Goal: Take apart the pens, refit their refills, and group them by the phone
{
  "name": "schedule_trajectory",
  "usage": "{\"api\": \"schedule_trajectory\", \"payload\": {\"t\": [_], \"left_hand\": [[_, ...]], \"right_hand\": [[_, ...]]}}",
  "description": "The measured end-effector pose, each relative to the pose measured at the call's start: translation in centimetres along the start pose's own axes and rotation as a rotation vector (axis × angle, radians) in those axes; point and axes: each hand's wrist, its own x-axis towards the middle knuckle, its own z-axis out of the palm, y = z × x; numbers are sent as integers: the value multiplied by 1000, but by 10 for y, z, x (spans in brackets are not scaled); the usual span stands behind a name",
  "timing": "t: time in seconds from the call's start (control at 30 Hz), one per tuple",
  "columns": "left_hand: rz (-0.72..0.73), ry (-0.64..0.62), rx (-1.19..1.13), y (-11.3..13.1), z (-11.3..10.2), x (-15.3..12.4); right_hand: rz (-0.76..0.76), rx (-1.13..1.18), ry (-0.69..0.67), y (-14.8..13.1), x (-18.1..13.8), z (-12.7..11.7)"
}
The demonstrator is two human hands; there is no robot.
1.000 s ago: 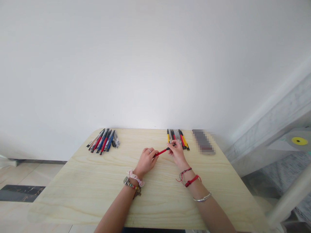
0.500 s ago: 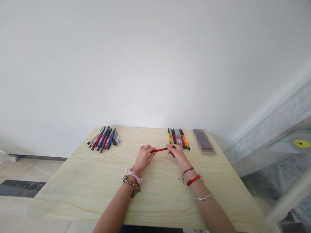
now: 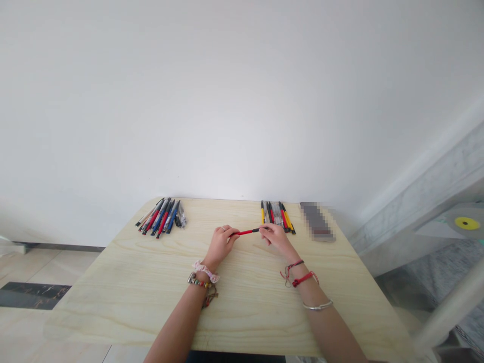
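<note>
A red pen with a black end is stretched level between my two hands, above the middle of the table. My left hand pinches its left end with thumb and fingers. At the black end, my right hand has its fingertips closed on the pen. The tips of both ends are hidden by fingers. Beyond my right hand lies a row of pens in yellow, red, black and clear. Off to the left is a looser pile of pens in red, blue, white and clear.
The pale wooden table stands against a white wall. A dark flat object, blurred out, lies at the back right. Past the right edge are a pale post and a disc with a yellow centre.
My hands have drawn slightly apart, and more of the pen's black end now shows beside my right fingers. The pens on the table have stayed put.
</note>
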Motion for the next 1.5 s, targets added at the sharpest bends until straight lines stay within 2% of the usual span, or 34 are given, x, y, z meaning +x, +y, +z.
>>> {"api": "schedule_trajectory", "payload": {"t": [0.1, 0.27, 0.47, 0.57, 0.7, 0.77, 0.93, 1.0, 1.2, 1.3, 1.5], "left_hand": [[-6, 8, -21, 0, 0, 1], [3, -7, 11, 0, -1, 0], [-13, -14, 19, 0, -2, 1], [-8, -29, 35, -1, 0, 0], [15, -47, 42, -3, 2, 0], [18, -45, 45, -3, 2, 0], [-32, -5, 6, -2, -1, 0], [-31, -7, -5, -2, -2, 1], [7, -54, -3, 0, -1, 0], [5, -49, -20, 0, -1, 0], [-29, -89, -180, 5, -4, 1]], "right_hand": [[-71, 37, -35, -2, 0, -2], [-73, -215, 35, -2, -2, -1], [-89, 23, -54, 0, 0, 0], [-102, -31, -56, -3, -2, 1], [-76, -216, 61, -4, -5, 6], [-55, -236, 110, -3, -5, 7], [-66, 92, -25, -4, -2, 2], [-77, 155, -36, -6, -1, 0], [-58, -43, 91, -5, -3, 6], [-33, 22, 143, -3, -2, 13], [-68, 288, -36, -7, -3, 13]]}}
